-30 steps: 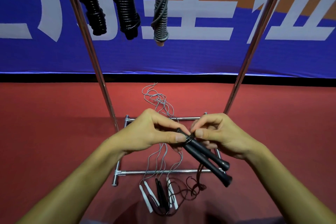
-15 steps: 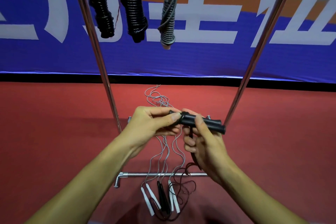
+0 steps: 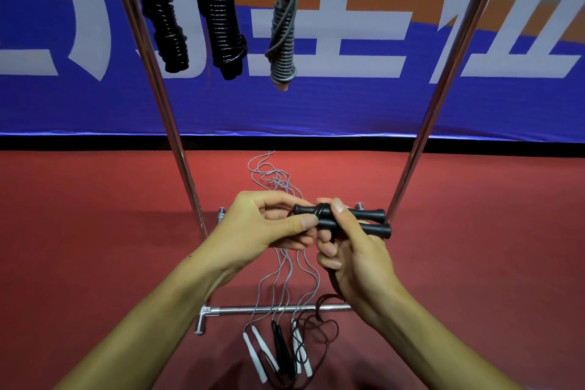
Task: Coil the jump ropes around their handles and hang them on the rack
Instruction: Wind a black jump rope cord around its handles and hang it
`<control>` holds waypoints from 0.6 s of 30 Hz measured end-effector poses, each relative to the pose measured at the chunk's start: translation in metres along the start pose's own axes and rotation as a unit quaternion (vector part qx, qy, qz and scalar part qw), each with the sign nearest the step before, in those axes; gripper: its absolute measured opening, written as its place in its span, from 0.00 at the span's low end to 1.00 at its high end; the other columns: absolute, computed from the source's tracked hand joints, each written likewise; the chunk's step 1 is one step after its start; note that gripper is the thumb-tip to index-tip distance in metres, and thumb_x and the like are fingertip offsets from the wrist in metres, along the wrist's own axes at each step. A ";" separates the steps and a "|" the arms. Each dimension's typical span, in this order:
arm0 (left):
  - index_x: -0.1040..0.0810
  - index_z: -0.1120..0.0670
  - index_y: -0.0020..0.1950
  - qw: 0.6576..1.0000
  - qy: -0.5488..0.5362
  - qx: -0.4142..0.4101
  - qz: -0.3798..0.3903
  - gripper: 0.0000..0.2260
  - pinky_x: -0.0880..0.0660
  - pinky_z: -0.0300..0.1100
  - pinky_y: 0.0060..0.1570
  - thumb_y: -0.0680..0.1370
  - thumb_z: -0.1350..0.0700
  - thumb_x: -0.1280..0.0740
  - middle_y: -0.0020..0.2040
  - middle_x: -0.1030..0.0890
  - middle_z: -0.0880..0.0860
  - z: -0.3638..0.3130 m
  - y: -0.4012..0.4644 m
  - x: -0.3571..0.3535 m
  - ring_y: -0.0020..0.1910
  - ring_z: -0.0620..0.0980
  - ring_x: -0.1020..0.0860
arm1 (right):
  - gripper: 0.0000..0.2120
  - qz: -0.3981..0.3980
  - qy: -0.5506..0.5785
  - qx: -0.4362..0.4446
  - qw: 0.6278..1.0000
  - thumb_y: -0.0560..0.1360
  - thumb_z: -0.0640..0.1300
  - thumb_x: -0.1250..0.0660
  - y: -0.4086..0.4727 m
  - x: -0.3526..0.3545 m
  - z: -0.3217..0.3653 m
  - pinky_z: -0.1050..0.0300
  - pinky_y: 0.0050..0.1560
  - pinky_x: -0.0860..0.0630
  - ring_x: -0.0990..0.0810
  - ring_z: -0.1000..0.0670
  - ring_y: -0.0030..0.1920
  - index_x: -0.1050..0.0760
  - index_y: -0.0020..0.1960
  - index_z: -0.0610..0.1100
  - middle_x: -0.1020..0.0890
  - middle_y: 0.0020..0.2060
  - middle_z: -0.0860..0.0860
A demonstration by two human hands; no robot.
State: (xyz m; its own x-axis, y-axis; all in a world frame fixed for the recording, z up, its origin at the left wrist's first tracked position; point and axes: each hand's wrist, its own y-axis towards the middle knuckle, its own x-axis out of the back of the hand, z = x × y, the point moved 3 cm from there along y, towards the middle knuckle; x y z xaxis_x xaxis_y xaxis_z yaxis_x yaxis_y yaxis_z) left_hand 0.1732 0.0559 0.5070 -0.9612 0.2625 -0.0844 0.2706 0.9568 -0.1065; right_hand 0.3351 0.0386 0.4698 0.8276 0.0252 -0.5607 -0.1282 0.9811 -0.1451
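two black handles (image 3: 354, 221) lie side by side, long axis level and running left to right, clasped mid-length by the right hand (image 3: 354, 258) while the left hand (image 3: 272, 225) pinches their left end, where the rope (image 3: 332, 286) hangs down toward the floor.

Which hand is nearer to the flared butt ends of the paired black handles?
Right. The right hand grips the black handles around their middle, just beside the flared ends. The left hand pinches the opposite end, where the rope is wrapped.
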 end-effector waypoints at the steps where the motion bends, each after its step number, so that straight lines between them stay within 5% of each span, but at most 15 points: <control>1: 0.16 0.60 0.58 1.000 -0.003 0.001 0.010 0.15 0.14 0.53 0.51 0.73 0.58 0.23 0.46 0.13 0.65 0.000 0.000 -0.002 0.45 0.61 0.14 | 0.11 -0.002 0.004 -0.002 1.000 0.79 0.51 0.31 -0.001 -0.001 0.000 0.58 0.31 0.47 0.33 0.53 0.31 0.15 0.50 0.45 0.26 0.34 0.46; 9: 0.18 0.56 0.64 0.993 0.075 -0.091 0.008 0.15 0.15 0.51 0.42 0.78 0.65 0.25 0.43 0.14 0.64 -0.004 0.000 -0.003 0.42 0.63 0.15 | 0.11 -0.027 -0.016 0.017 0.999 0.79 0.50 0.30 -0.003 -0.006 0.000 0.59 0.31 0.39 0.32 0.52 0.30 0.16 0.48 0.43 0.27 0.33 0.46; 18: 0.13 0.55 0.59 0.992 0.067 -0.105 -0.006 0.12 0.20 0.41 0.36 0.76 0.64 0.25 0.36 0.15 0.58 -0.002 -0.001 -0.004 0.33 0.50 0.19 | 0.15 -0.051 -0.092 0.036 0.994 0.79 0.53 0.29 -0.007 -0.006 0.008 0.58 0.30 0.40 0.34 0.51 0.28 0.18 0.39 0.45 0.28 0.30 0.46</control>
State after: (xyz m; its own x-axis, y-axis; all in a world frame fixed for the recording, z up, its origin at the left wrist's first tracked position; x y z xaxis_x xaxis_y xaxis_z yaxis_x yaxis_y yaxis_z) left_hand 0.1771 0.0542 0.5092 -0.9664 0.2523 0.0493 0.2562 0.9612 0.1027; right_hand 0.3348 0.0334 0.4806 0.9214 -0.0469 -0.3859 -0.0048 0.9913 -0.1317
